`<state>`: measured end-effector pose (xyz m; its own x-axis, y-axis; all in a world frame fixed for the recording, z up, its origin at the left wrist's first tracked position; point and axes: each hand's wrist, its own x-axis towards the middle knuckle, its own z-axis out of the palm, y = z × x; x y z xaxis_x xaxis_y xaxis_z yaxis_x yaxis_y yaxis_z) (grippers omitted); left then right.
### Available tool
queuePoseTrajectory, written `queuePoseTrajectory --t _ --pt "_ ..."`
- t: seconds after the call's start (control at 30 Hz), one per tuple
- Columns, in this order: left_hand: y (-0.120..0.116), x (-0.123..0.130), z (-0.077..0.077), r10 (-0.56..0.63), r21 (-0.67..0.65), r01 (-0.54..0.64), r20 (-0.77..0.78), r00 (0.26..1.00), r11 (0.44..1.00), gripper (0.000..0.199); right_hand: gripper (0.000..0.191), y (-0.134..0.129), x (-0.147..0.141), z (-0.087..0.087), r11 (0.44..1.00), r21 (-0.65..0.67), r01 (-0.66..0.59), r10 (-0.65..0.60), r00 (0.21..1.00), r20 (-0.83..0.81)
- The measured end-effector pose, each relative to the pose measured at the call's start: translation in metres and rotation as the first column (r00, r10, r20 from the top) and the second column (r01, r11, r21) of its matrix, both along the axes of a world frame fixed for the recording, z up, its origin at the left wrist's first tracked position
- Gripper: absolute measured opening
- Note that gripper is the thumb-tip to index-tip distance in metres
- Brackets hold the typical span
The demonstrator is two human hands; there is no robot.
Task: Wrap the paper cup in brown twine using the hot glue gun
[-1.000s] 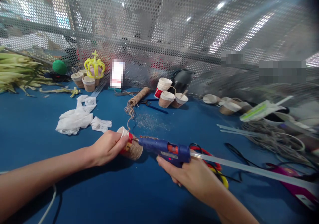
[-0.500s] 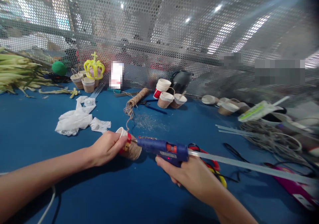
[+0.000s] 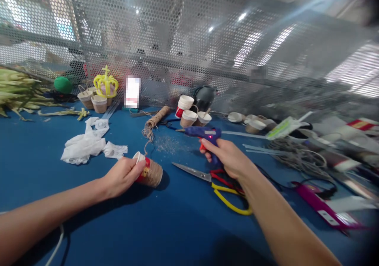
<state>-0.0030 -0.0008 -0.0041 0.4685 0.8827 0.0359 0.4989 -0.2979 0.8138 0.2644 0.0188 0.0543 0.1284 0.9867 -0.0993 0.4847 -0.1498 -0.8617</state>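
Observation:
My left hand (image 3: 124, 175) grips a paper cup (image 3: 145, 170) by its rim end, tipped on its side. Twine wraps the cup's base end, and a red printed band shows nearer the rim. From the cup a strand leads back to a roll of twine (image 3: 158, 117). My right hand (image 3: 227, 155) is closed round the handle of a blue glue gun (image 3: 204, 133), its nozzle pointing left, apart from the cup. A clear glue stick (image 3: 242, 134) extends from the gun's back. Below the gun lie scissors (image 3: 192, 171) with red and yellow handles.
Crumpled white lace (image 3: 83, 147) lies left of the cup. Behind stand several twine-wrapped cups (image 3: 188, 118), a yellow crown ornament (image 3: 106, 85) and a perforated metal screen (image 3: 166, 33). At right are grey cord (image 3: 296, 153) and a purple power strip (image 3: 319, 206).
My right hand has drawn the glue gun away from the cup, up and to the right. The scissors have come into fuller view. My left hand still holds the cup.

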Motion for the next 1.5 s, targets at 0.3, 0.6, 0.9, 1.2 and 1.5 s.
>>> queuePoseTrajectory --t 0.3,0.6,0.9,1.2,1.5 --pt "-0.004 -0.003 -0.002 -0.041 0.046 0.042 -0.028 0.999 0.998 0.039 0.021 0.048 0.007 -0.039 0.982 -0.159 0.106 -0.056 0.955 0.292" --pt "-0.009 -0.004 0.007 -0.218 0.139 0.217 -0.005 0.976 0.966 0.025 0.034 0.010 -0.068 -0.021 0.957 -0.052 -0.287 0.291 0.951 0.100" --pt "-0.016 -0.005 0.015 -0.367 0.205 0.357 0.014 0.930 0.911 0.008 0.018 -0.004 -0.097 -0.027 0.898 0.053 -0.436 0.409 0.788 -0.461" --pt "-0.011 -0.007 0.015 -0.272 -0.291 0.365 0.312 0.910 0.885 0.021 0.014 -0.026 -0.083 -0.010 0.923 0.258 -0.286 0.378 0.801 -0.465" --pt "-0.012 -0.005 0.014 -0.288 -0.333 0.394 0.326 0.900 0.857 0.024 0.017 -0.024 -0.083 -0.015 0.905 0.333 -0.266 0.368 0.881 -0.297"
